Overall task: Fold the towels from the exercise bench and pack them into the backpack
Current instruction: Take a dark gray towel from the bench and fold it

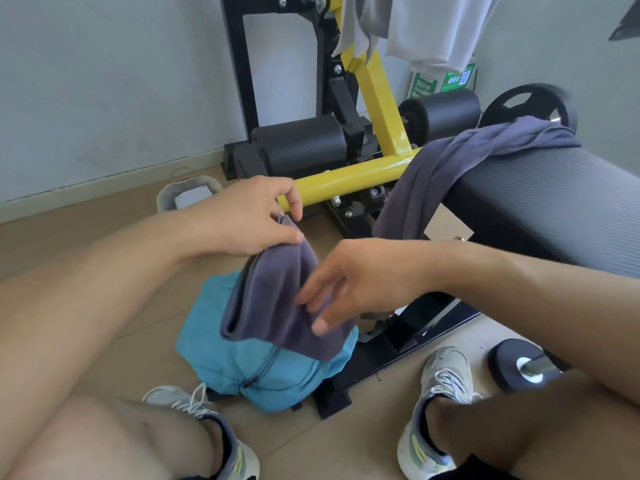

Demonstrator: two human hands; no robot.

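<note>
- My left hand (pixel 249 216): raised above the backpack, thumb and fingertips pinching the top corner of a folded grey-purple towel (pixel 277 299).
- My right hand (pixel 349 282): fingers relaxed and slightly spread, fingertips resting against the right edge of the same towel; nothing gripped.
- Folded grey-purple towel: hangs from my left pinch in a doubled, roughly rectangular fold, its lower part draped over the top of the backpack; folded edge at the left, loose lower edge toward the right.
- Blue backpack (pixel 256 368): on the floor between my feet, against the black base of the bench; a dark zipper with its pull shows on the front face. Whether the main compartment is open, I cannot tell, as the towel covers the top.
- Second grey-purple towel (pixel 460 157): unfolded, draped over the near end of the exercise bench (pixel 540 202), one end trailing down toward the floor.
- Exercise bench: dark ribbed pad, right of the backpack, joined to a yellow frame (pixel 353 178) with black roller pads (pixel 446 112).
- Weight plates (pixel 526 105): one behind the bench, another on the floor by my right shoe.
- My sneakers (pixel 440 407): light grey with white laces, one on either side of the backpack.
- Pale cloths (pixel 433 26): hanging on the rack at the top.
</note>
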